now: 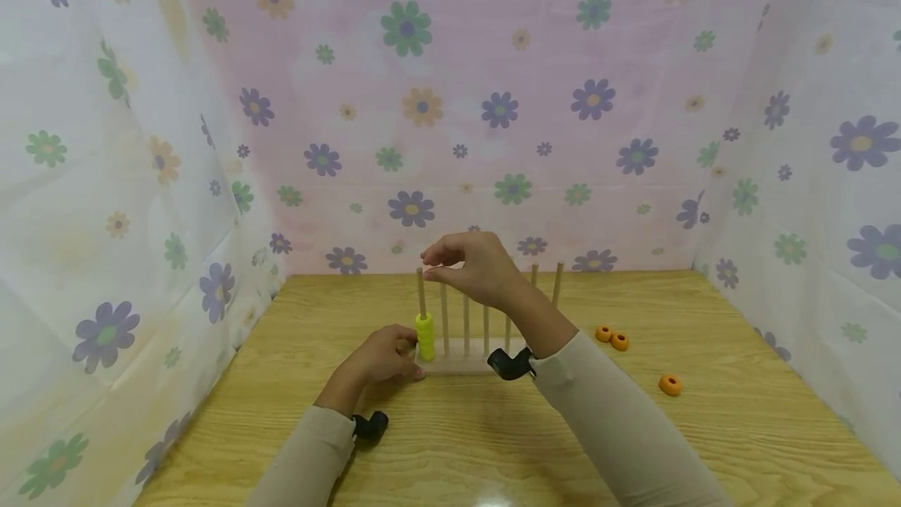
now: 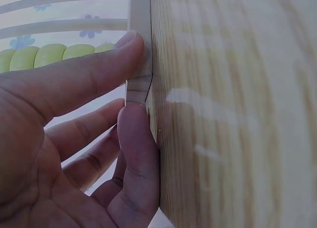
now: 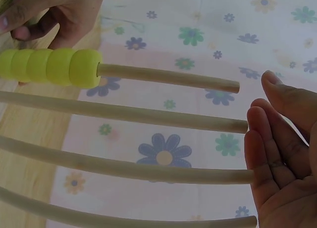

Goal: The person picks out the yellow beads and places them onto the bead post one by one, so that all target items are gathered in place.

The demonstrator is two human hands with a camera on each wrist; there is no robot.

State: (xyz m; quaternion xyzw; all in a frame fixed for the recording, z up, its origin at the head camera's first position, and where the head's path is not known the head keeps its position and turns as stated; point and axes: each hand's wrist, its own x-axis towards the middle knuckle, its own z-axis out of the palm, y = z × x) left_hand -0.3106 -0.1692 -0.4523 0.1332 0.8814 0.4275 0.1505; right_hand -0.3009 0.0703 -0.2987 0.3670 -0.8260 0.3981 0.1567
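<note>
A wooden rack [image 1: 454, 367] with a row of upright pegs stands on the table. Yellow beads [image 1: 425, 337] are stacked on the lower part of its leftmost peg [image 1: 421, 292]; the upper part of that peg is bare. My left hand [image 1: 380, 354] holds the left end of the rack's base, thumb against its front side in the left wrist view. Over the left pegs is my right hand [image 1: 479, 268], holding nothing. Its thumb and fingers [image 3: 256, 121] are apart, close to the peg tops in the right wrist view. My right forearm hides part of the rack's right side.
Two orange beads [image 1: 612, 337] lie side by side on the wooden table [image 1: 732, 444], right of the rack. Another orange bead [image 1: 670, 385] sits nearer and farther right. Flower-patterned cloth [image 1: 457, 100] encloses the table's back and sides.
</note>
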